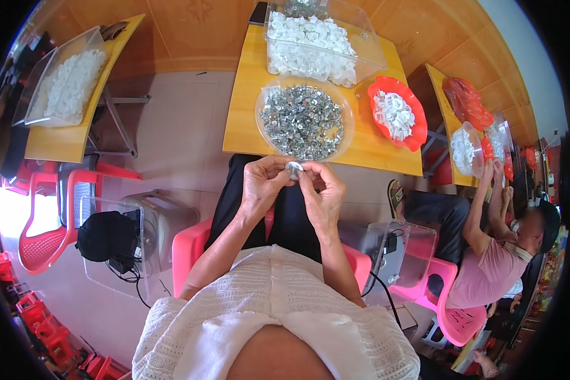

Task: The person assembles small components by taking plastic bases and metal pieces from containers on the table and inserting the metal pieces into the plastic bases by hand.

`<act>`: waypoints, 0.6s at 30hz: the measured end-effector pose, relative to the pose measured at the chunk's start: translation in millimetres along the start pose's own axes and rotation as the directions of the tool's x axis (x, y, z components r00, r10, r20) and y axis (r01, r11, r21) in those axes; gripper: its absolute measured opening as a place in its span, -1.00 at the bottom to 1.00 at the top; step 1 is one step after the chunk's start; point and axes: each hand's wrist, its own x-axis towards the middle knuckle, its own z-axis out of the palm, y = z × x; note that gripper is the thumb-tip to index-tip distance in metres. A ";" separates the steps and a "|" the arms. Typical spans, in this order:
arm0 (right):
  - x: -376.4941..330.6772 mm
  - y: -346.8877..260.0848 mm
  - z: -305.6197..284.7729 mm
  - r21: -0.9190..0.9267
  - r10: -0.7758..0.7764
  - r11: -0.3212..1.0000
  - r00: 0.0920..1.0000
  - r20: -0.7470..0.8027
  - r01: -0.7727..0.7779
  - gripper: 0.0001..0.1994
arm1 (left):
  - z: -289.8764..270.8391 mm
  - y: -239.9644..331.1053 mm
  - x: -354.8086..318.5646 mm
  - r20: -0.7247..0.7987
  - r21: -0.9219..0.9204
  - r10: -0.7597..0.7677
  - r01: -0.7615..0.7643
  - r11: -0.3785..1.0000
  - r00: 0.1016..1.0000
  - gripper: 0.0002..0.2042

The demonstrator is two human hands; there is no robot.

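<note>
Yellow table (373,149): dish (345,107) of (probably metal) bits (301,120).

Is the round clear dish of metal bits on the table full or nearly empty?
Full: the clear dish is heaped with small silvery metal pieces from rim to rim, hiding its bottom.

Single head-worn fisheye view, looking steeply down from above the person's chest, close over both hands (294,183), facing forward onto the bench (247,126), edges bent.
</note>
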 end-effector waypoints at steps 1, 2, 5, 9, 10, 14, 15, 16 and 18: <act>-0.2 0.5 -0.1 0.001 0.000 1.000 1.000 0.000 0.000 -0.90 | 0.0 -0.5 0.1 0.000 0.001 0.000 0.000 1.000 1.000 -0.84; -0.5 1.6 -0.1 -0.005 0.001 1.000 1.000 0.001 -0.001 -0.90 | -0.3 -1.6 0.2 0.003 0.003 0.008 -0.008 1.000 1.000 -0.84; -0.7 -1.1 1.1 0.001 0.004 1.000 1.000 0.004 -0.004 -0.90 | -1.8 -3.3 0.9 0.006 0.008 0.015 -0.015 1.000 1.000 -0.84; -0.8 -0.4 1.9 0.006 -0.003 1.000 1.000 0.004 0.003 -0.91 | -1.3 -1.5 1.1 0.006 0.015 0.016 -0.016 1.000 1.000 -0.84; -0.7 -0.2 1.7 0.007 -0.004 1.000 1.000 0.001 0.004 -0.91 | -1.2 -1.4 1.5 0.009 0.017 0.016 -0.016 1.000 1.000 -0.84; -1.2 -1.9 1.3 0.039 0.034 0.999 0.999 0.009 -0.034 -0.92 | -0.7 -0.4 2.1 0.012 0.094 0.011 -0.012 0.996 1.000 -0.84; -1.6 -2.9 1.8 0.045 0.038 0.998 0.999 0.009 -0.038 -0.92 | -0.9 0.2 1.5 0.004 0.109 0.007 -0.007 0.994 1.000 -0.84; -1.0 -2.5 1.5 0.055 0.046 0.997 0.999 0.014 -0.047 -0.92 | -2.3 -2.8 2.9 0.007 0.121 0.014 -0.015 0.992 1.000 -0.84; -1.0 -3.0 -0.2 0.026 0.057 0.998 0.998 0.031 -0.058 -0.91 | -2.7 -4.4 3.7 0.012 0.144 0.005 -0.006 0.990 1.000 -0.84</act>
